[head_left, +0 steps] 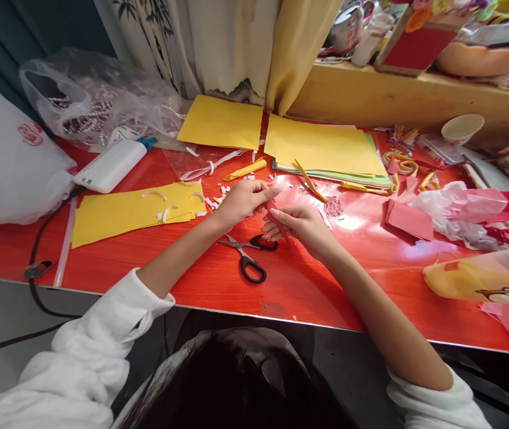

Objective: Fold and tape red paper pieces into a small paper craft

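- your left hand [252, 199] and right hand [303, 228] pinch the red strip [285, 236] above the surface [209, 280].
- its shaping seems unfinished, the lower end loose.
- some cutting looks done: white scraps [224, 189] lie near the scissors [253, 270].

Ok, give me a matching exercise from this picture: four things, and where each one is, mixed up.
Things
1. thin red paper strip
2. black-handled metal scissors
3. white, rectangular device
4. stack of pinkish-red paper rectangles

Places
A. near the bulky white plastic bag
B. held by the left hand and right hand
C. right of both hands, beside crumpled pink-and-white material
D. on the red tabletop, just below the hands in view

Pairs: 1-B, 2-D, 3-A, 4-C
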`<state>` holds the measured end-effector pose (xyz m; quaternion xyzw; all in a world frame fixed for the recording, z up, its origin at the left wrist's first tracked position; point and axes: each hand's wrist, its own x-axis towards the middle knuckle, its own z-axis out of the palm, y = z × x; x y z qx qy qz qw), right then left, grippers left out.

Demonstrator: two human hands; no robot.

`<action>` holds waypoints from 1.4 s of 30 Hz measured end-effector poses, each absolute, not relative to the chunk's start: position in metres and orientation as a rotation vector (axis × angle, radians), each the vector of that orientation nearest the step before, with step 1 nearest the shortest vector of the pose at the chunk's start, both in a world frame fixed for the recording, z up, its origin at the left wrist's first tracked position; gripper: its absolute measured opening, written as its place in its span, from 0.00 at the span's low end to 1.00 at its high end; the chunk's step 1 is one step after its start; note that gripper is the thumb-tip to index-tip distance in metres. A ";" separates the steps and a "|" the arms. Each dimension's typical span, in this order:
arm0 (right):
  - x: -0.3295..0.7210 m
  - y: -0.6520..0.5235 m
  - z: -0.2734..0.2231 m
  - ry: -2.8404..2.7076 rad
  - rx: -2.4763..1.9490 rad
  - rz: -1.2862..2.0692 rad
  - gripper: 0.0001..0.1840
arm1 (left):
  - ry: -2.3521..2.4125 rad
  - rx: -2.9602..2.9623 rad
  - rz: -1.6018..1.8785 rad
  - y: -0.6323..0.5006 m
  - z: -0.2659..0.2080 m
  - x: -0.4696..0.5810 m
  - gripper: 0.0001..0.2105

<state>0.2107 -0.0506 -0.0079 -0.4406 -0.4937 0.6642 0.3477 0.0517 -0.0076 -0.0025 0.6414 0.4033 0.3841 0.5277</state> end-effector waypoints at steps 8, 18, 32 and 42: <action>0.212 -0.049 -0.007 -1.256 -1.106 1.750 0.17 | 0.948 1.528 0.941 -0.008 -0.001 0.051 0.24; 0.215 -0.047 -0.005 -1.247 -1.132 1.627 0.18 | 1.030 1.566 0.959 -0.008 0.002 0.048 0.18; 0.211 -0.050 -0.005 -1.368 -1.138 1.579 0.17 | 1.012 1.454 0.968 -0.007 -0.003 0.049 0.18; 0.212 -0.052 0.000 -1.409 -1.109 1.577 0.14 | 0.739 1.279 0.858 -0.007 0.000 0.047 0.18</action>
